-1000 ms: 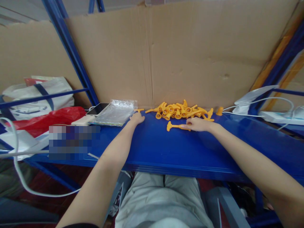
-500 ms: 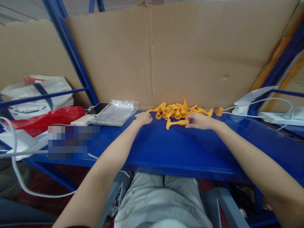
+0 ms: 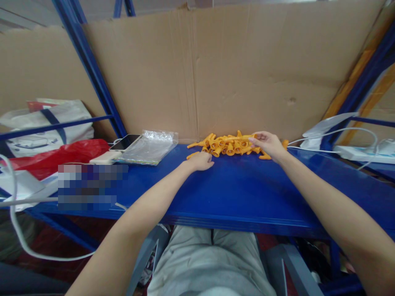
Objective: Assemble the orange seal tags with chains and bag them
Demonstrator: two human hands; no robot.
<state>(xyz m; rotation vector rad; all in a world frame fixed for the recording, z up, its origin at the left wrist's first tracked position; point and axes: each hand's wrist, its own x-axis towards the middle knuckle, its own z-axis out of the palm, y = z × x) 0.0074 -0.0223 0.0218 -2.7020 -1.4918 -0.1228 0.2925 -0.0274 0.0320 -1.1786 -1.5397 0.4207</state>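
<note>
While both forearms are being stretched over the blue shelf (image 3: 234, 193), the left hand (image 3: 200, 161) is being laid knuckles-up, fingers curled narrow, just beside a loose orange piece (image 3: 192, 155) — whether anything is being gripped cannot be told. Farther back, the right hand (image 3: 269, 144) is being spread loosely over the pile of orange plastic parts (image 3: 230, 144) against the cardboard wall (image 3: 247, 74). These are being judged light, stiff and smooth — best pinched at the thin stem. Off left, a clear bag (image 3: 150, 147) and a phone (image 3: 126, 142) are lying; white cables (image 3: 336, 132) are trailing right.
</note>
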